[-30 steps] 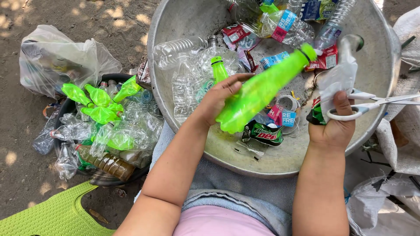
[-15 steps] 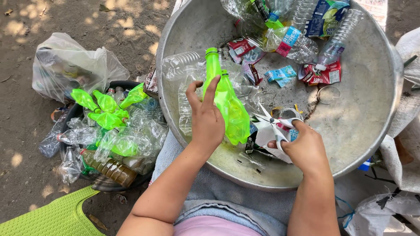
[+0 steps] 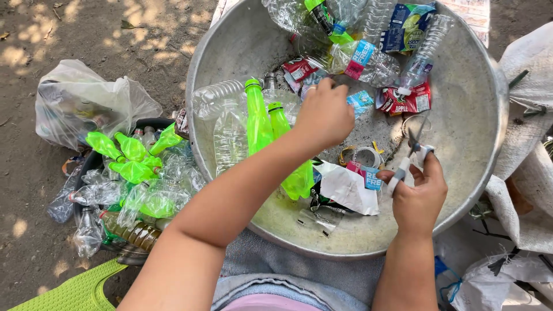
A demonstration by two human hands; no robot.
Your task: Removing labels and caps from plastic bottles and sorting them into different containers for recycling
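A wide metal basin [image 3: 199, 115] sits in front of my lap, holding plastic bottles and torn labels. My left hand [image 3: 325, 115] reaches over its middle, fingers curled down onto the litter near a blue label [image 3: 362, 101]; what it grips is hidden. Two bright green bottles [image 3: 257, 124] lie beside my left forearm, next to a clear bottle [image 3: 229, 135]. My right hand [image 3: 417, 198] holds white-handled scissors [image 3: 410, 151], blades pointing up, near the basin's right side. A white label scrap [image 3: 348, 190] lies between my hands.
A dark tub [image 3: 86, 164] of crushed clear and green bottles stands on the dirt at left, with a full plastic bag [image 3: 80, 103] behind it. White sacks [image 3: 527, 144] lie at right. A green mat [image 3: 75, 291] shows at bottom left.
My left hand has let go of the green bottle, which now lies in the basin, and has moved farther in toward the labels. My right hand has shifted right with the scissors.
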